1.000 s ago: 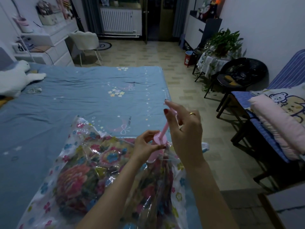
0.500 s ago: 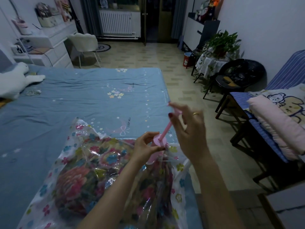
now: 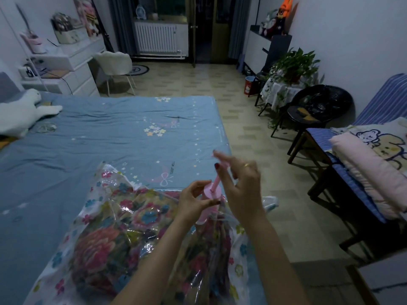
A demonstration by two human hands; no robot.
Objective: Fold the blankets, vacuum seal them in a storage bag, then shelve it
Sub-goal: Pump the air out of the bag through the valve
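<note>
While the left hand point(image 3: 193, 200) pinches the pink cylindrical pump point(image 3: 210, 200), the right hand point(image 3: 240, 181) (grip curled) holds its thin rod point(image 3: 217, 180).

Dim, bluish-cast lighting; source not visible. Glare spots on bag point(image 3: 132, 216) plastic. Right hand point(image 3: 240, 183) fingertips motion-blurred. Wide-angle bending at edges; soft, noisy detail.

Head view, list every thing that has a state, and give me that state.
Pump: upright on bag, plunger pulled out.
Bag: on bed, holding floral blanket, still puffy.
Left hand: grips pump barrel.
Right hand: holds plunger handle.
Door: open.
</note>
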